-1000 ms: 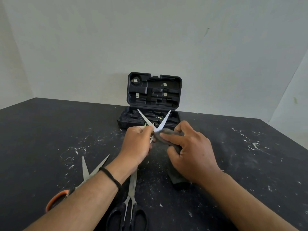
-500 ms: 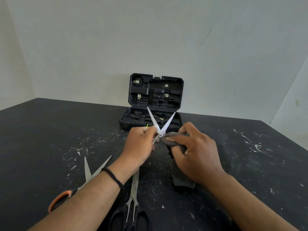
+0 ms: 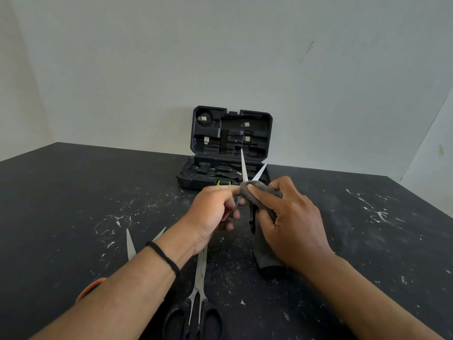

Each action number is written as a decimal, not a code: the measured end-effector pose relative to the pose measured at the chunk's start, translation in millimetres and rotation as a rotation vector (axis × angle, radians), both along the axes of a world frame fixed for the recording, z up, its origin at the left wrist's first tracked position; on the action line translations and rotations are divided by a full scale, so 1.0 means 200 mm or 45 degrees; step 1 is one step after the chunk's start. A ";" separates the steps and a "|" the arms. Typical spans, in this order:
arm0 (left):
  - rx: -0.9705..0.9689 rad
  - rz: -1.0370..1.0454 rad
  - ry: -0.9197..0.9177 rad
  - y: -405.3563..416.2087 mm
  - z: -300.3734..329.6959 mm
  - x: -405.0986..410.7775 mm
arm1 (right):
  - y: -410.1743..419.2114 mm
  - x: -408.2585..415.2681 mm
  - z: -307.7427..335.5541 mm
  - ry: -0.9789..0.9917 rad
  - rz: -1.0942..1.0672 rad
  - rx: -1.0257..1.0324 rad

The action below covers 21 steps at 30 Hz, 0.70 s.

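While both hands are raised over the black table [image 3: 73, 192], I note one pair of scissors [image 3: 244, 168] held against a grey cloth [image 3: 255, 190].
I record the left hand [image 3: 215, 212] curled round the scissors' handles, blades parted and pointing up in front of the open tool case [image 3: 230, 133]. The right hand [image 3: 291, 224] pinches the cloth round the blades' base near the pivot, and the cloth's tail hangs to the tabletop. Black-handled scissors [image 3: 199, 278] lie closed under the left wrist. Orange-handled scissors [image 3: 130, 244] lie further left, blades apart, partly hidden by the forearm.
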<state>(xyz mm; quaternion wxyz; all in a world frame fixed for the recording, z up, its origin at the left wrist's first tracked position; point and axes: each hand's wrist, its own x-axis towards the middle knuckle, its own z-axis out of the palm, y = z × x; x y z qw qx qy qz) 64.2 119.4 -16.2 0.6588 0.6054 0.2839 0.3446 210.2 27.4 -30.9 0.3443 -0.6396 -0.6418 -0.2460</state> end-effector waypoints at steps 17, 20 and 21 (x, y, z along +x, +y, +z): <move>-0.090 0.275 -0.104 -0.07 0.00 0.03 | -0.01 -0.01 0.02 0.185 -0.115 -0.169; -0.098 0.236 -0.101 -0.08 0.01 0.03 | 0.00 -0.03 0.02 0.154 -0.165 -0.119; -0.085 0.216 -0.082 -0.08 0.02 0.03 | 0.00 -0.02 0.02 0.148 -0.173 -0.098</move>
